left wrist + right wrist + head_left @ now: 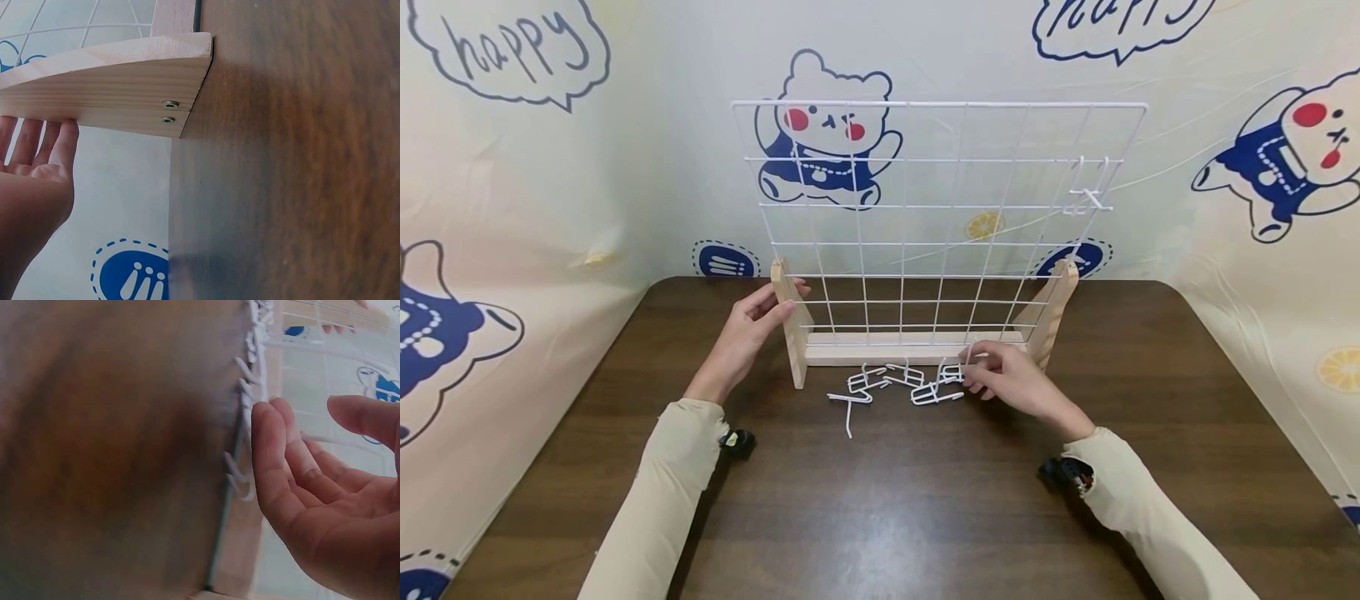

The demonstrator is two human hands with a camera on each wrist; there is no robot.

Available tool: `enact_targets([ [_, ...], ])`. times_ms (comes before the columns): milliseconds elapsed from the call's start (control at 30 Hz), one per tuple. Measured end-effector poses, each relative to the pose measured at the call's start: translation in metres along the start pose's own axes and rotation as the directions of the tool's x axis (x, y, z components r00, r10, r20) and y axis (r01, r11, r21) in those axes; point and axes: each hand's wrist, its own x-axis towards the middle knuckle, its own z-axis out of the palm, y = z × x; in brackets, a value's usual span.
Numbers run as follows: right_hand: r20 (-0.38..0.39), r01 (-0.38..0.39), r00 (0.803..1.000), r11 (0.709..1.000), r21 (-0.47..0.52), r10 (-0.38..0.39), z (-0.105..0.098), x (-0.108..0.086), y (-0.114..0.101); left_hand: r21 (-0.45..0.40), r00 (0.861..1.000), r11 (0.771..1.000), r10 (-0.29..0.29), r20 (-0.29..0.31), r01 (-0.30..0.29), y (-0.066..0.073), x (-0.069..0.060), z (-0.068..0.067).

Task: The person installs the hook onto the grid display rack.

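Two hands are at work around a display rack whose white wire grid (940,105) stands upright between a left wooden upright (788,333) and a right wooden upright (1054,308), with a wooden base bar (887,357) low between them, all on a dark brown counter (880,500). The left hand (748,325) grips the left wooden upright, its thumb on the outer face and its fingers reaching round the far edge, which seems to steady the rack. The right hand (1011,379) is at the right end of a loose cluster of white wire hooks (936,402) lying on the counter just near of the base bar; its fingers are gently bent and the thumb is well clear of them, so nothing looks pinched, though whether a fingertip touches the nearest hook cannot be told. At least one hung hook (1092,198) is on the grid high at the right. The step in hand is probably picking out another hook for the grid. The next move would call for closing thumb and fingers on a single hook and lifting it free of its neighbours, which could catch on it, while the left hand keeps the rack from shifting.
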Motion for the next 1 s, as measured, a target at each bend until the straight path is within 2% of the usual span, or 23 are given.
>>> enact_targets([
  [233, 0.089, -0.059, 0.995, 0.989, 0.138, 0.047, 0.0, 0.001, 0.002, -0.002, 1.0, 1.0, 0.009, -0.004, -0.009, 0.001, 0.001, 0.0],
  [533, 0.092, -0.085, 0.993, 0.979, 0.183, 0.069, -0.017, 0.0, 0.002, -0.011, 1.0, 1.0, 0.015, -0.001, -0.015, 0.002, 0.001, 0.0],
  [833, 0.051, -0.011, 0.999, 0.982, 0.188, 0.002, -0.031, -0.008, -0.007, 0.001, 1.0, 1.0, 0.008, 0.002, -0.008, 0.001, 0.001, 0.0],
  [1000, 0.003, 0.004, 1.0, 0.983, 0.181, -0.004, -0.033, -0.008, -0.008, -0.003, 1.0, 1.0, 0.009, -0.003, -0.009, -0.001, 0.001, 0.0],
])
